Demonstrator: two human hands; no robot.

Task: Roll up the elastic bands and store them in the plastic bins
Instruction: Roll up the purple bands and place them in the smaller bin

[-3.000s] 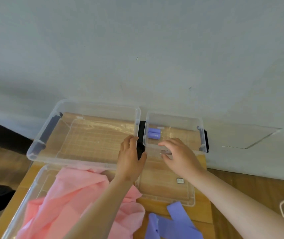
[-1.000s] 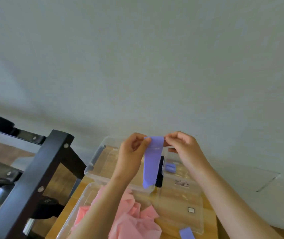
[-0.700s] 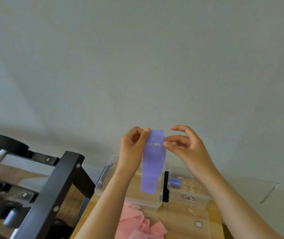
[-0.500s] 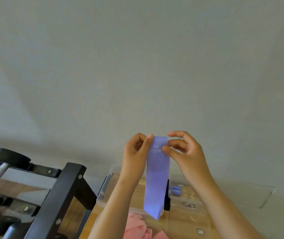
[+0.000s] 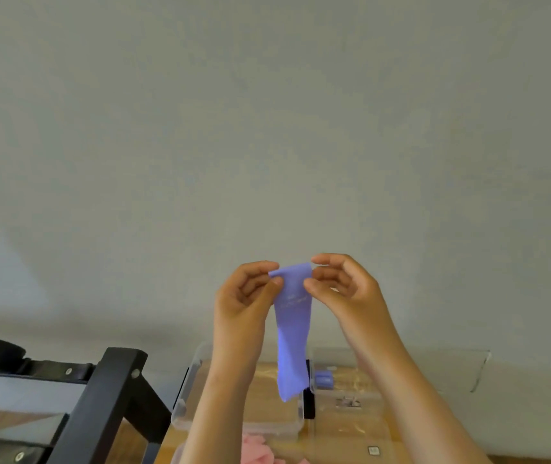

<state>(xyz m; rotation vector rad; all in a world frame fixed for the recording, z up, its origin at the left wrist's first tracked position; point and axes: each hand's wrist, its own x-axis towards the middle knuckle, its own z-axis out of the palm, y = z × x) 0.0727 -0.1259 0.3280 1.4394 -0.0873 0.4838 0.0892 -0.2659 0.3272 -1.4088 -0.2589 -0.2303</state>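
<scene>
Grey wall point(image 5: 267, 128) fills most of the view, with a wooden table point(image 5: 165, 445) low down under the arms. Both hands are raised in front of the wall. They share one purple band point(image 5: 292, 336). The left hand point(image 5: 245, 303) pinches its top left corner between thumb and curled fingers, and the right hand point(image 5: 347, 289) pinches the top right corner the same way, so the top edge runs straight across between the two pinches. From there the band hangs free with its long axis close to vertical. Its flat face is turned toward the camera, small white print sits just under the grip, and the lower end points down and a little left. Directly below the grip, two clear bins stand side by side on the table. The big bin point(image 5: 183, 406) is under the left wrist and the small bin point(image 5: 351, 360) under the right wrist, with a black latch point(image 5: 308, 403) between them. The band's lower end hangs in front of that gap. Inside the small bin lie purple rolls point(image 5: 323, 380), too small to count surely. Another clear tray point(image 5: 347, 437) sits nearer, below the right forearm. One pink band point(image 5: 257, 452) shows at the bottom edge, between the forearms. Far left of the grip stands one black rack point(image 5: 106, 396).
</scene>
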